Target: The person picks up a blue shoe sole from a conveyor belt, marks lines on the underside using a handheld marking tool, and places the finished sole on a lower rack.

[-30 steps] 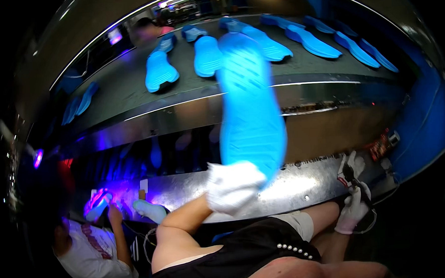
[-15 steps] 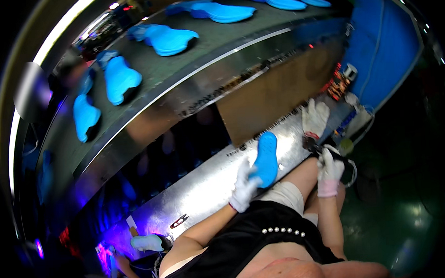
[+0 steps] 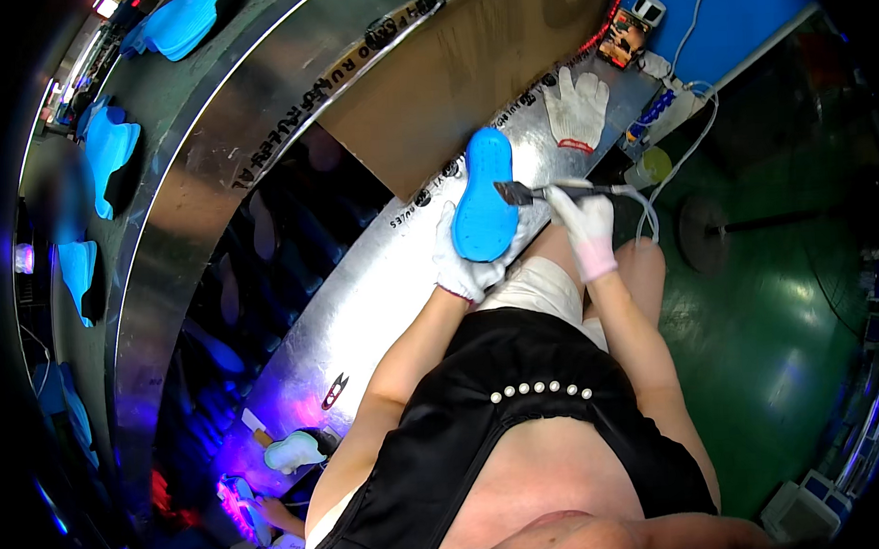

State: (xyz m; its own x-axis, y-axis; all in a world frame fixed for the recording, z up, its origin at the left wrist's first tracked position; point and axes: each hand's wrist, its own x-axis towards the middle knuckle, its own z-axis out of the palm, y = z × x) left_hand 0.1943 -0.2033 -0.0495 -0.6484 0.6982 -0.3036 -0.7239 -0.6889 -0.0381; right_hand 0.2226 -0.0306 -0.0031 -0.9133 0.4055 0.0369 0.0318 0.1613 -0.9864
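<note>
My left hand (image 3: 462,264), in a white glove, holds a bright blue shoe sole (image 3: 484,194) over the shiny metal workbench (image 3: 363,317). A brush-tipped tool (image 3: 544,190) with a cord is gripped in my gloved right hand (image 3: 587,231); its dark flat tip touches the right edge of the sole.
A spare white glove (image 3: 577,109) lies on the bench beyond the sole, near a small device (image 3: 627,33) and a power strip (image 3: 653,116). Small snips (image 3: 334,390) lie on the bench. Blue soles (image 3: 108,152) ride a conveyor at left. Another person's hand (image 3: 273,512) works under purple light at lower left.
The view has swung down and closer to the bench. My left hand turned the blue sole over the bench, and my right hand now holds the brush tool against it.
</note>
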